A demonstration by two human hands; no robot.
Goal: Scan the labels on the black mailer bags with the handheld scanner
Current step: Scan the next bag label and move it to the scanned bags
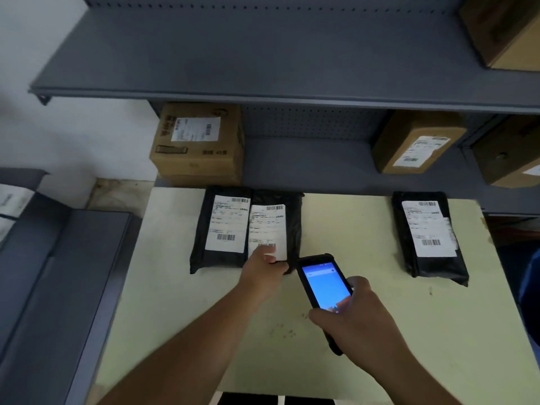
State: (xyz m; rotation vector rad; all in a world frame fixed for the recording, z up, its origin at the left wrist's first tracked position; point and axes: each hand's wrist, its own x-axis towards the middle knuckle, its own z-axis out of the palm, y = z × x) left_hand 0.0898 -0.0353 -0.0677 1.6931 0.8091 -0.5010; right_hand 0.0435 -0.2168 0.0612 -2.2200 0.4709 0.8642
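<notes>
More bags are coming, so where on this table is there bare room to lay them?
The widest free patch on the table lies between the middle mailer bag and the right mailer bag. The near-left area beside the left hand is bare too. The far-left is crowded: two bags touch, with the scanner just in front.

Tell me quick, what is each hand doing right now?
Left hand: closed on the near end of the middle black mailer bag.
Right hand: closed around the handheld scanner, screen lit.
</notes>
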